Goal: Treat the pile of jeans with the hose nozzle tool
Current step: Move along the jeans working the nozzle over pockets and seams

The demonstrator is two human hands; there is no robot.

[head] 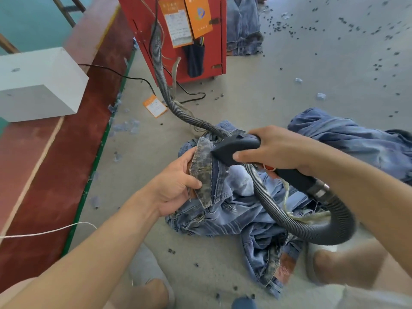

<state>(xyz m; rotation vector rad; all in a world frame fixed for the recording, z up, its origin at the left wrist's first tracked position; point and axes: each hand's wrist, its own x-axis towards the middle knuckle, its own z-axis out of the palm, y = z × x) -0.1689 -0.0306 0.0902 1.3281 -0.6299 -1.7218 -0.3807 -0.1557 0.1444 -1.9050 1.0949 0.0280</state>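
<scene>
On the grey floor [245,103], right in the middle of the view, the pile of jeans [234,210] is heaped in crumpled blue folds, and a waistband [204,172] with a patterned lining is lifted off the top of that pile. That band is pinched by the left hand [176,186], thumb laid across the front and fingers tucked behind it. Hard against the band's upper edge, the black nozzle [231,150] is pressed, and it is gripped by the right hand [278,150], fingers wrapped fully round the handle. Over the pile a ribbed grey hose [321,233] is looped, and it is carried off beyond the pile to a red machine [200,52] hung with orange tags. More denim [347,134] is spread to the right of the pile, an orange card [155,105] is lying beyond it, and dark scraps are scattered around.
</scene>
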